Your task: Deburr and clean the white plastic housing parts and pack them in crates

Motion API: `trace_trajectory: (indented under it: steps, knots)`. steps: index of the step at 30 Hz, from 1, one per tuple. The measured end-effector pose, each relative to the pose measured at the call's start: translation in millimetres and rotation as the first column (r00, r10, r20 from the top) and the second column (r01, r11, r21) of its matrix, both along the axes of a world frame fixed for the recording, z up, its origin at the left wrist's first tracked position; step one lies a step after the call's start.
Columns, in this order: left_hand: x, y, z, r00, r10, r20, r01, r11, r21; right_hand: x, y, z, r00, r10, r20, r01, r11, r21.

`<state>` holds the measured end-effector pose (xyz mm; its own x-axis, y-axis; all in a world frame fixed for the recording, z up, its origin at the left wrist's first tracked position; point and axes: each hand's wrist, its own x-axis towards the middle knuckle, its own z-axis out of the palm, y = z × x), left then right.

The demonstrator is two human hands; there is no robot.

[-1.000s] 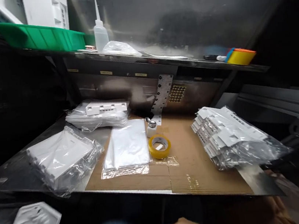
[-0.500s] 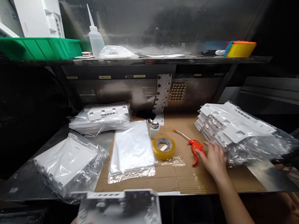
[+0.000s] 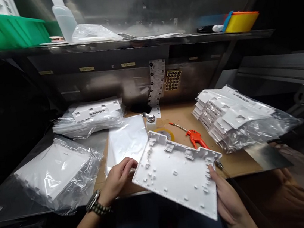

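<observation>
White panel (image 3: 177, 171), cardboard-topped bench (image 3: 231, 155), steel shelf (image 3: 131, 47)

At lower centre of the frame we hold a white plastic panel (image 3: 174, 171) tilted, studded side up, our left hand (image 3: 117, 179) at its left corner and our right hand (image 3: 227, 197) gripping its lower right edge. Just above it lies an orange air gun (image 3: 196, 138) on the cardboard (image 3: 180, 115).
</observation>
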<state>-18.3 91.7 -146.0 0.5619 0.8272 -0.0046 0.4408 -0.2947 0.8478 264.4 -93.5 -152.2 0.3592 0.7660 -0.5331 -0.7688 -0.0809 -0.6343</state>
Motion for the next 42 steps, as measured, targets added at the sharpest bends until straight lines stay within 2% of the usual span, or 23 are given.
trace_trajectory:
  steps: [3,6,9,11,15,18,22,24,27,30,35,39,42]
  knots:
    - [-10.5,12.7,-9.3,0.991,-0.040,-0.124,0.058,0.987,0.149,15.1,-2.8,8.0,0.990,-0.134,0.035,0.134,0.991,0.003]
    - [-19.0,17.2,-21.2,0.969,-0.011,-0.246,0.075,0.965,0.253,23.4,-7.1,10.4,0.984,-0.175,0.023,0.175,0.984,-0.017]
    - [-22.1,19.7,-28.1,0.961,0.013,-0.275,0.067,0.957,0.281,27.8,-9.6,9.0,0.983,-0.183,0.014,0.184,0.982,-0.033]
    - [-22.8,23.9,-27.1,0.966,0.010,-0.257,0.063,0.960,0.273,29.1,-10.5,7.4,0.979,-0.202,0.020,0.203,0.978,-0.039]
    - [-23.4,38.6,-15.6,0.984,0.030,-0.174,0.006,0.980,0.201,29.5,-11.3,6.5,0.972,-0.227,0.053,0.229,0.972,-0.049]
    - [-23.1,51.2,-5.5,0.992,0.036,-0.120,-0.026,0.996,0.081,29.3,-11.1,7.5,0.970,-0.229,0.082,0.234,0.971,-0.055]
    - [-22.7,66.9,4.8,0.998,-0.033,-0.048,0.028,0.994,-0.104,30.4,-10.9,5.6,0.967,-0.243,0.076,0.249,0.965,-0.084]
    - [-22.4,73.0,7.7,0.999,-0.047,-0.014,0.044,0.988,-0.146,31.1,-10.9,2.3,0.969,-0.237,0.069,0.243,0.965,-0.097]
    - [-20.0,77.1,8.1,1.000,-0.020,0.021,0.023,0.990,-0.137,29.1,-8.7,-3.3,0.985,-0.167,0.047,0.171,0.979,-0.110]
    - [-15.0,74.2,6.4,1.000,0.003,0.024,0.000,0.995,-0.096,18.8,-2.8,-6.8,1.000,-0.007,-0.019,0.005,0.997,-0.074]
    - [-9.4,62.2,8.8,0.999,0.009,-0.042,-0.010,1.000,-0.020,-18.2,9.1,-9.6,0.961,0.244,-0.132,-0.247,0.969,-0.008]
    - [-11.9,57.9,13.3,0.998,0.016,-0.067,-0.019,0.999,-0.047,-51.3,17.4,-15.4,0.932,0.326,-0.155,-0.322,0.945,0.052]
    - [-11.8,56.9,14.6,1.000,-0.015,0.000,0.014,0.992,-0.122,-73.7,29.3,-18.7,0.916,0.382,-0.123,-0.371,0.923,0.106]
